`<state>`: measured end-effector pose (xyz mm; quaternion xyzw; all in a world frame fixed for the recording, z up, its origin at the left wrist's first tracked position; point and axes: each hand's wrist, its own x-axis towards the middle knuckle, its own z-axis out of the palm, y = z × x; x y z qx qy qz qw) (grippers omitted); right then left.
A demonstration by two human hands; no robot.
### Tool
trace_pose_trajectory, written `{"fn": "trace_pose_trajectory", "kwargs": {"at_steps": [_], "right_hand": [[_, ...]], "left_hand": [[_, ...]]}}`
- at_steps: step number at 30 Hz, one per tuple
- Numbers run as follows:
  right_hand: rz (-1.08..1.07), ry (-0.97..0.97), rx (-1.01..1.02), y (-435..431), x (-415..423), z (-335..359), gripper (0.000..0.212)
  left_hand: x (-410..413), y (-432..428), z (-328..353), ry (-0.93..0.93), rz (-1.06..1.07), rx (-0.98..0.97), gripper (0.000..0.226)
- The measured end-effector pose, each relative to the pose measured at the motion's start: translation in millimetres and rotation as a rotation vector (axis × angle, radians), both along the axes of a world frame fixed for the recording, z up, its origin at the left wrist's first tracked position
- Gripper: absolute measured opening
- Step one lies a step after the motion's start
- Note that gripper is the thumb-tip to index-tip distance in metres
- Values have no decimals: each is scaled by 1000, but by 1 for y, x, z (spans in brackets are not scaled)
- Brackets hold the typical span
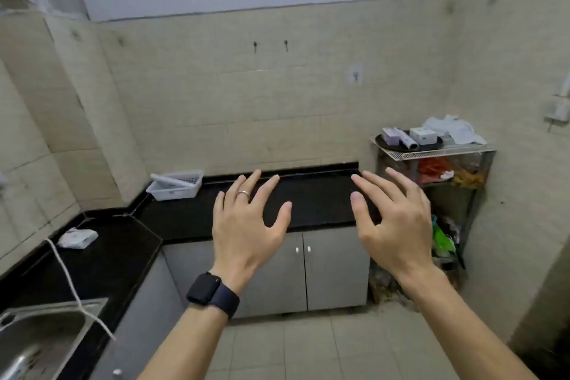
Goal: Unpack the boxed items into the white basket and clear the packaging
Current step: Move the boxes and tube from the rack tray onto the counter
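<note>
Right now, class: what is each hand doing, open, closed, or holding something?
Left hand: open, fingers spread, holding nothing.
Right hand: open, fingers spread, holding nothing.

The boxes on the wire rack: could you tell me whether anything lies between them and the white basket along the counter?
Nothing visible does. The boxes sit atop the rack at right, the white basket at the counter's far left, and the black counter between looks bare.

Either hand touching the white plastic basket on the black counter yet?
Apart. The head view shows the white plastic basket at the counter's far left, bare black counter separating it from the open left hand; right hand farther away.
</note>
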<state>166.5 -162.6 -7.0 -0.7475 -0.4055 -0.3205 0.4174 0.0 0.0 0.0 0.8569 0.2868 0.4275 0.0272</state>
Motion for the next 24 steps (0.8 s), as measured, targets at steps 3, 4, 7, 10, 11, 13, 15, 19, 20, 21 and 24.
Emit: {"fn": "trace_pose_trajectory", "kwargs": {"at_steps": [3, 4, 7, 10, 11, 13, 15, 19, 20, 21, 24], "right_hand": [[-54, 64, -32, -12, 27, -32, 35], [-57, 91, -54, -16, 35, -46, 35], [-83, 131, -133, -30, 61, -80, 34], [-125, 196, -180, -39, 83, -110, 32], [-135, 219, -194, -40, 90, -120, 32], [-153, 265, -232, -40, 105, -136, 33], [-172, 309, -284, -36, 124, -148, 34], [-197, 413, -441, -17, 169, -167, 32], [-205, 424, -470, -10, 182, -170, 33], [-220, 429, -490, -3, 195, -173, 34], [-263, 444, -513, 22, 236, -173, 36]], "left_hand": [[32, -11, -36, 62, -8, -95, 50], [41, -13, -50, 84, -16, -138, 49], [69, -18, -88, 143, -35, -202, 47], [93, -19, -118, 209, -65, -254, 45], [101, -18, -128, 224, -76, -266, 45], [116, -14, -145, 244, -92, -289, 48], [135, -4, -160, 281, -106, -315, 48], [185, 26, -183, 359, -139, -359, 46], [200, 35, -187, 369, -153, -363, 46], [215, 46, -191, 378, -164, -358, 46], [265, 82, -191, 399, -190, -330, 46]]}}
